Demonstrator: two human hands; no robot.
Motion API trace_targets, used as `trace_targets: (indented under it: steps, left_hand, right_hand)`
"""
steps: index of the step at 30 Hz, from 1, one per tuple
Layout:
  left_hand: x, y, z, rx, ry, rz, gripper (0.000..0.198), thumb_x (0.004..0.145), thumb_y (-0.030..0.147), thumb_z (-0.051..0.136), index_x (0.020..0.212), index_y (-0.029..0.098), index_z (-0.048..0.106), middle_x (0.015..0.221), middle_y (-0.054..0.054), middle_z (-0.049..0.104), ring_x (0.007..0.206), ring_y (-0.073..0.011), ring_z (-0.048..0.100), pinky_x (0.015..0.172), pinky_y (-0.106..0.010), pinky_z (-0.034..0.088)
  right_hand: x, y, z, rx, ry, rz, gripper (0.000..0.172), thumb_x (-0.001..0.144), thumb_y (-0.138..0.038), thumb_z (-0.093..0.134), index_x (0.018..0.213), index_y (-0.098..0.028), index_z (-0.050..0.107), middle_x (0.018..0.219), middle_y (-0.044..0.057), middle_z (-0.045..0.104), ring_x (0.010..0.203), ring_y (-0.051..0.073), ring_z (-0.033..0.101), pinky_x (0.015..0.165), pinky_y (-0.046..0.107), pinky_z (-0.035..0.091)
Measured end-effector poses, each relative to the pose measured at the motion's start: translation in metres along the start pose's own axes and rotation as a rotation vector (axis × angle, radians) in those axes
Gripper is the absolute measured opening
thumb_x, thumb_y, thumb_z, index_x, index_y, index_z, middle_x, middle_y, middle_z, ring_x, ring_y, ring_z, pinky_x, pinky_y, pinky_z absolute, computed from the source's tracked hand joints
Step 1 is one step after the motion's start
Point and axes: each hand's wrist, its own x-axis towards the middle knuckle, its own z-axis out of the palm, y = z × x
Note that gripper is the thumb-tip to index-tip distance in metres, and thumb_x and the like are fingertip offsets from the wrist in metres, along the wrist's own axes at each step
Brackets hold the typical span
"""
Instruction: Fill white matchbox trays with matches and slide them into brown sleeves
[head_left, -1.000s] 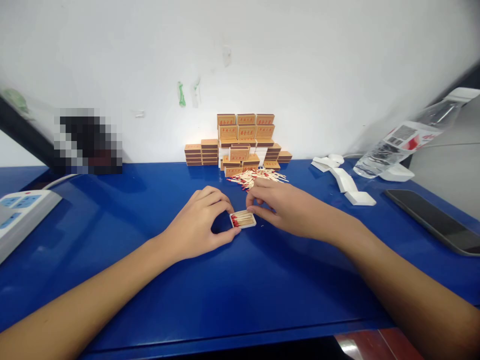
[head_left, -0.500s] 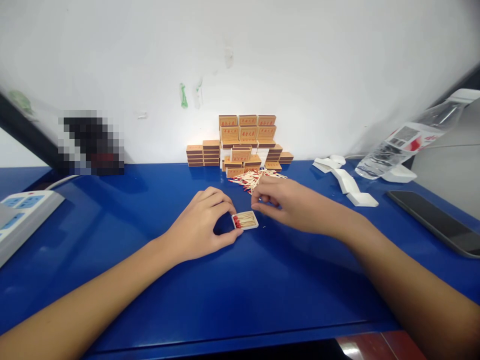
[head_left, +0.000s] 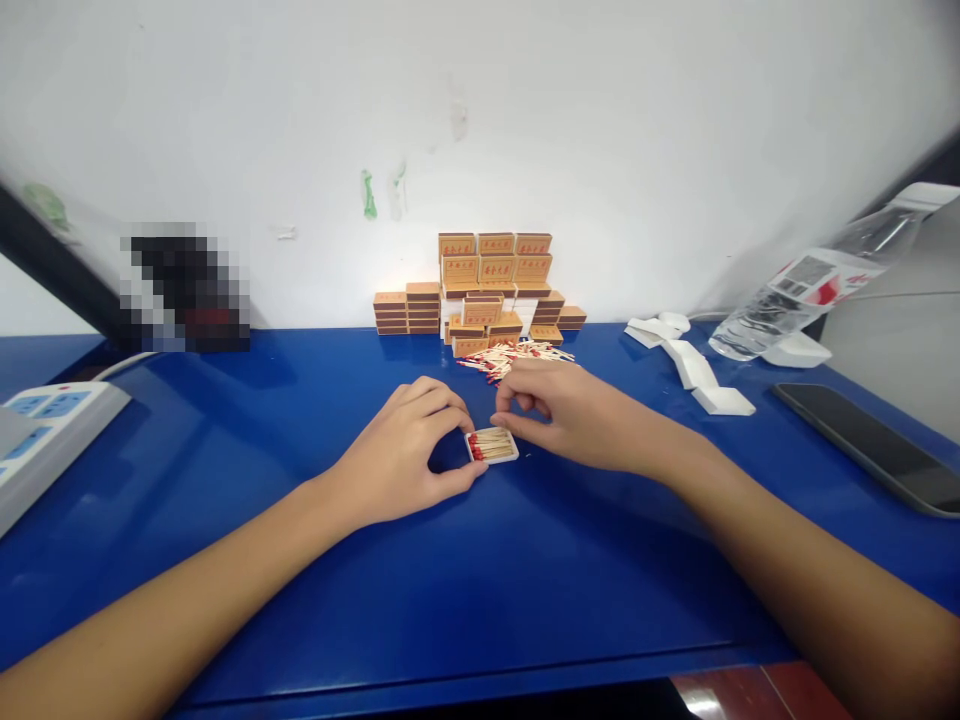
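Observation:
A small white matchbox tray (head_left: 513, 453) lies on the blue table, filled with red-headed matches (head_left: 491, 444) side by side. My left hand (head_left: 412, 450) grips the tray's left end, thumb at the near edge and index finger at the far one. Above the tray's far right corner, my right hand (head_left: 559, 410) has thumb and index finger pinched together; whatever is between them is too small to make out. Just behind my right hand is a loose heap of matches (head_left: 517, 355), partly hidden by it.
Stacked matchboxes (head_left: 496, 270) stand against the wall behind the heap. To the right are several white empty trays (head_left: 690, 362), a tilted water bottle (head_left: 817, 270) and a phone (head_left: 870, 445). A power strip (head_left: 64, 430) lies on the left.
My right hand has moved slightly left and closer to the tray, its fingertips now above the far edge. My left hand keeps its grip on the tray.

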Motion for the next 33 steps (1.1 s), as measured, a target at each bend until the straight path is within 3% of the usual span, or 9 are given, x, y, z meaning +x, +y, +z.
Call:
trace_targets:
  steps: [5,8,11,17,22,28,33]
  left_hand:
    - [0.001,0.000,-0.001,-0.003,0.015,0.004,0.018,0.093,0.037,0.076,0.103,0.022,0.072,0.113,-0.006,0.073,0.113,-0.0272,0.062,0.102,-0.048,0.049]
    - [0.000,0.000,-0.001,0.002,0.007,0.004,0.018,0.093,0.036,0.076,0.103,0.022,0.072,0.112,-0.006,0.073,0.113,-0.0275,0.062,0.102,-0.048,0.049]
    - [0.000,-0.001,-0.001,0.000,0.028,0.009,0.018,0.094,0.036,0.076,0.105,0.021,0.072,0.113,-0.007,0.073,0.114,-0.0275,0.062,0.102,-0.048,0.049]
    - [0.000,-0.001,-0.001,0.000,0.013,-0.001,0.018,0.094,0.036,0.076,0.103,0.022,0.071,0.113,-0.006,0.073,0.113,-0.0277,0.062,0.102,-0.048,0.049]
    - [0.000,-0.002,0.000,0.014,0.005,-0.015,0.018,0.093,0.037,0.076,0.103,0.022,0.071,0.114,-0.006,0.073,0.114,-0.0282,0.062,0.102,-0.048,0.049]
    - [0.000,-0.004,0.002,0.036,0.008,-0.022,0.023,0.093,0.041,0.076,0.105,0.022,0.070,0.115,-0.007,0.074,0.115,-0.0290,0.062,0.100,-0.048,0.050]
    - [0.001,-0.004,0.001,0.039,-0.005,-0.031,0.022,0.094,0.041,0.075,0.103,0.022,0.070,0.113,-0.007,0.073,0.115,-0.0288,0.062,0.101,-0.049,0.050]
  right_hand:
    - [-0.002,0.025,-0.028,-0.223,0.116,0.158,0.017,0.098,-0.028,0.061,0.083,-0.020,0.064,0.081,0.005,0.067,0.071,0.018,0.056,0.066,0.032,0.035]
    - [-0.004,0.043,-0.035,-0.348,0.057,0.259,0.016,0.096,-0.029,0.062,0.085,-0.019,0.067,0.082,0.008,0.069,0.071,0.020,0.057,0.065,0.033,0.035]
    - [-0.004,0.050,-0.030,-0.309,-0.025,0.278,0.017,0.095,-0.028,0.060,0.084,-0.019,0.070,0.082,0.007,0.071,0.072,0.020,0.059,0.065,0.033,0.037]
    - [0.000,0.043,-0.013,-0.197,-0.063,0.223,0.013,0.093,-0.025,0.061,0.084,-0.020,0.069,0.081,0.005,0.070,0.073,0.019,0.060,0.067,0.032,0.040]
    - [-0.001,0.041,-0.012,-0.147,-0.059,0.214,0.014,0.097,-0.025,0.058,0.085,-0.019,0.064,0.086,0.006,0.069,0.075,0.019,0.059,0.069,0.032,0.041]
    - [-0.001,0.009,-0.009,0.056,-0.092,0.031,0.013,0.100,-0.028,0.062,0.091,-0.021,0.067,0.088,0.003,0.066,0.079,0.018,0.057,0.070,0.030,0.041]
    - [-0.002,-0.006,0.004,0.051,-0.147,0.013,0.009,0.100,-0.021,0.063,0.095,-0.020,0.069,0.097,0.005,0.067,0.082,0.017,0.059,0.072,0.030,0.043]
